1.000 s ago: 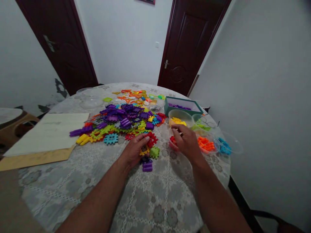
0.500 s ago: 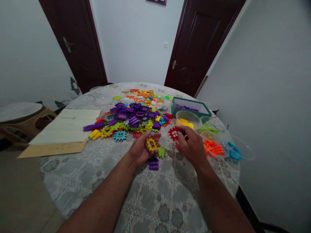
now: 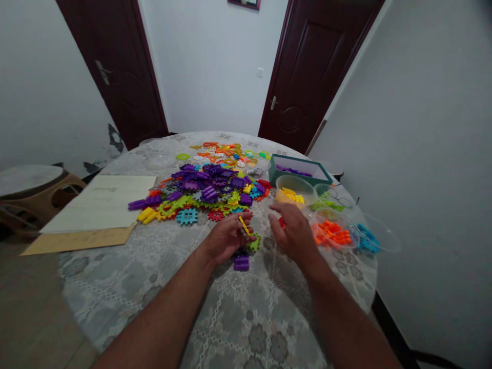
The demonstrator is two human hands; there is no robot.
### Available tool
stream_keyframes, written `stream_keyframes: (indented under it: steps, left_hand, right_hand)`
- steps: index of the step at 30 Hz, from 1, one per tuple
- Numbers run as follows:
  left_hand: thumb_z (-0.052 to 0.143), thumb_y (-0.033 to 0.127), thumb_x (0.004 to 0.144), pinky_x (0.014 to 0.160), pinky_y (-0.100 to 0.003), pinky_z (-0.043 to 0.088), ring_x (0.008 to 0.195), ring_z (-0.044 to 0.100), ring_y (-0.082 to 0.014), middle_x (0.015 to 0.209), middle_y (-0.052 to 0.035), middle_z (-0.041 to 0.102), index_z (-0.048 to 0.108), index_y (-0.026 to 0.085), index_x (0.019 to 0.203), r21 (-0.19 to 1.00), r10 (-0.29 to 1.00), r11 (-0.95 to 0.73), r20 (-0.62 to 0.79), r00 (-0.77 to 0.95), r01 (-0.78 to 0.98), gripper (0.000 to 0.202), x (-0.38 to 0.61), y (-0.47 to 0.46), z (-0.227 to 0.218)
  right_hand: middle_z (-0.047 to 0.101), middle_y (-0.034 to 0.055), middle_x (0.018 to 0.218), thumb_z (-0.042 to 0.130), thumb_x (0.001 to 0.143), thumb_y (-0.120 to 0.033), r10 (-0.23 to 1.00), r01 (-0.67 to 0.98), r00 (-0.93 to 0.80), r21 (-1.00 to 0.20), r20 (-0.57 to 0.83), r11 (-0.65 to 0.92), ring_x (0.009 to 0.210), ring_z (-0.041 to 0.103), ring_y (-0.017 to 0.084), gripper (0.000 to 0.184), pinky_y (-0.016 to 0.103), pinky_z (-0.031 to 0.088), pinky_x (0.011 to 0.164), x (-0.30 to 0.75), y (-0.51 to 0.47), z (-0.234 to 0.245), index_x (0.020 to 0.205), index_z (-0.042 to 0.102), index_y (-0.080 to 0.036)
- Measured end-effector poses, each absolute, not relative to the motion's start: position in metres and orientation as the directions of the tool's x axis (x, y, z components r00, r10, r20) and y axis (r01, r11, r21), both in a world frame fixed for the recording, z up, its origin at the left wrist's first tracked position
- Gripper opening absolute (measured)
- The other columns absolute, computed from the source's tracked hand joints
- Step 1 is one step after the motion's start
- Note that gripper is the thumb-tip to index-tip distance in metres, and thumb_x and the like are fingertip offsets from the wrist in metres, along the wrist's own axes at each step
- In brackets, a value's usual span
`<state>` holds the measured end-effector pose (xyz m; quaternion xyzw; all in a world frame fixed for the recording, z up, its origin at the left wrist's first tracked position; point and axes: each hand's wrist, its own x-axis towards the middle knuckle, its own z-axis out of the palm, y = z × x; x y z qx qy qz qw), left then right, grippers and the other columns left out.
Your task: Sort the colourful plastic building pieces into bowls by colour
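My left hand (image 3: 229, 236) is closed round a yellow building tile (image 3: 244, 226), which is turned nearly edge-on. Across from it, my right hand (image 3: 291, 230) is closed, and only a bit of a red building tile (image 3: 282, 222) shows among its fingers. Below and beside my left hand lie a purple ribbed piece (image 3: 241, 263) and a lime green tile (image 3: 254, 242). Just beyond the hands spreads a pile of purple, green, red and yellow pieces (image 3: 209, 192), with a light blue tile (image 3: 187, 217) at its near edge.
Clear tubs to the right hold yellow pieces (image 3: 292, 195), orange pieces (image 3: 333, 233) and blue pieces (image 3: 368, 239). Behind them is a green box (image 3: 302, 171) with purple pieces. White paper (image 3: 102, 202) lies at the left. Orange and white pieces (image 3: 219, 154) are scattered at the back.
The yellow tile in my left hand has turned from face-on to edge-on. The red tile in my right hand has become mostly hidden by the fingers.
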<state>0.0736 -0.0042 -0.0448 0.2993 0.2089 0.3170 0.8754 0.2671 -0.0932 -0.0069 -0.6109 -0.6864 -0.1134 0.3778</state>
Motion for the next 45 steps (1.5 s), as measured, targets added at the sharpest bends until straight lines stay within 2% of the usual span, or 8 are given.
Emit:
stream_keyframes:
  steps: [4,8,17,22,27,33,39,45]
  left_hand:
    - [0.081,0.021,0.081,0.079,-0.031,0.060,0.096,0.071,-0.0215,0.115,-0.0123,0.073,0.073,0.016,0.120,0.739,0.674,0.553,-0.126,0.728,-0.385,0.040,0.073,-0.001,-0.047]
    - [0.083,0.026,0.083,0.082,-0.032,0.061,0.101,0.072,-0.0233,0.121,-0.0130,0.073,0.073,0.017,0.119,0.773,0.683,0.512,-0.101,0.723,-0.375,0.039,0.073,0.000,-0.045]
    - [0.083,0.027,0.085,0.064,-0.035,0.068,0.075,0.068,-0.0165,0.096,-0.0058,0.068,0.075,0.017,0.105,0.850,0.824,0.432,-0.237,0.515,-0.300,0.024,0.080,0.001,-0.046]
    - [0.074,0.018,0.089,0.068,-0.036,0.070,0.086,0.071,-0.0189,0.105,-0.0108,0.070,0.075,0.016,0.115,0.821,0.816,0.461,-0.244,0.524,-0.337,0.026,0.079,0.000,-0.043]
    - [0.073,0.017,0.089,0.065,-0.035,0.070,0.086,0.074,-0.0211,0.108,-0.0123,0.072,0.072,0.017,0.123,0.801,0.784,0.500,-0.256,0.566,-0.330,0.033,0.078,0.000,-0.041]
    - [0.080,0.020,0.086,0.061,-0.028,0.067,0.078,0.073,-0.0166,0.106,-0.0100,0.073,0.070,0.017,0.110,0.817,0.806,0.452,-0.202,0.556,-0.357,0.027,0.080,0.004,-0.050]
    - [0.088,0.026,0.080,0.066,-0.029,0.067,0.080,0.074,-0.0172,0.106,-0.0075,0.074,0.071,0.020,0.109,0.836,0.804,0.414,-0.149,0.576,-0.361,0.034,0.079,0.002,-0.047]
    - [0.095,0.031,0.073,0.072,-0.036,0.068,0.081,0.072,-0.0185,0.103,-0.0067,0.073,0.074,0.020,0.102,0.848,0.811,0.393,-0.137,0.569,-0.355,0.038,0.078,-0.004,-0.040]
  right_hand:
    - [0.075,0.0123,0.119,0.063,0.101,-0.027,0.835,0.859,-0.113,-0.370,0.538,0.355,0.110,0.068,0.028,0.027,0.045,0.056,0.098,0.227,-0.097,-0.013,0.127,0.067,-0.021]
    - [0.075,0.0119,0.121,0.057,0.103,-0.022,0.859,0.812,-0.054,-0.478,0.509,0.334,0.111,0.070,0.025,0.030,0.043,0.055,0.099,0.219,-0.096,-0.011,0.131,0.067,-0.021]
    - [0.074,0.0021,0.083,0.064,0.096,-0.034,0.859,0.597,0.369,-0.799,0.355,0.073,0.072,0.069,0.018,0.029,0.030,0.057,0.068,0.285,-0.093,0.012,0.118,0.075,-0.019]
    - [0.077,0.0093,0.097,0.063,0.093,-0.041,0.750,0.439,0.576,-0.897,0.326,0.053,0.081,0.075,0.021,0.047,0.033,0.061,0.069,0.332,-0.071,0.000,0.131,0.068,-0.014]
    - [0.072,0.0189,0.131,0.056,0.093,-0.033,0.667,0.577,0.621,-0.816,0.411,-0.034,0.101,0.075,0.026,0.054,0.045,0.062,0.089,0.350,-0.062,-0.010,0.142,0.063,-0.012]
    - [0.077,0.0123,0.115,0.051,0.099,-0.027,0.659,0.822,0.405,-0.568,0.634,0.042,0.106,0.072,0.025,0.030,0.042,0.057,0.097,0.312,-0.085,0.003,0.113,0.076,-0.018]
    - [0.078,0.0086,0.108,0.061,0.100,-0.026,0.857,0.803,0.138,-0.562,0.497,0.197,0.089,0.071,0.020,0.024,0.035,0.056,0.087,0.252,-0.092,0.003,0.120,0.072,-0.021]
    - [0.078,0.0048,0.097,0.063,0.097,-0.022,0.918,0.692,0.119,-0.694,0.379,0.197,0.087,0.072,0.019,0.029,0.033,0.054,0.082,0.241,-0.094,0.004,0.125,0.071,-0.020]
